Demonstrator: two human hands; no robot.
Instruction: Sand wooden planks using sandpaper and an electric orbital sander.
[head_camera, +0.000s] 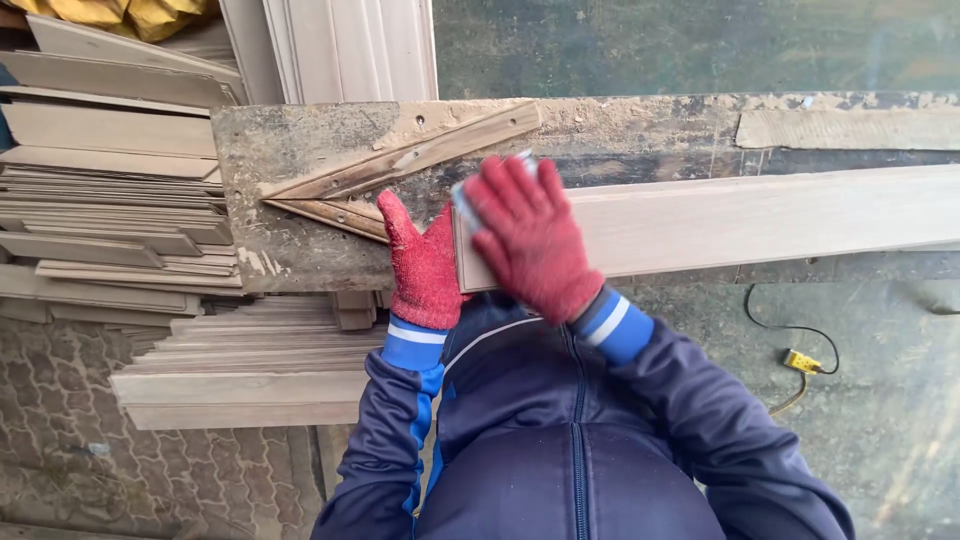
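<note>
Red-gloved right hand (530, 245) clasps small sanding block (465, 200) on pale wood plank (760, 220) end, near counter (300, 150) front edge; left hand (425, 270) grips plank end. Advice: keep block flat, pressure even.

A long pale wooden board (760, 220) lies flat along the tabletop's near edge, its left end squared off near the middle. A small grey sanding block (466, 205) sits pressed on that end, mostly hidden.

Stacked wooden slats (110, 200) lie left of the bench, a yellow plug (801, 360) on the floor
</note>
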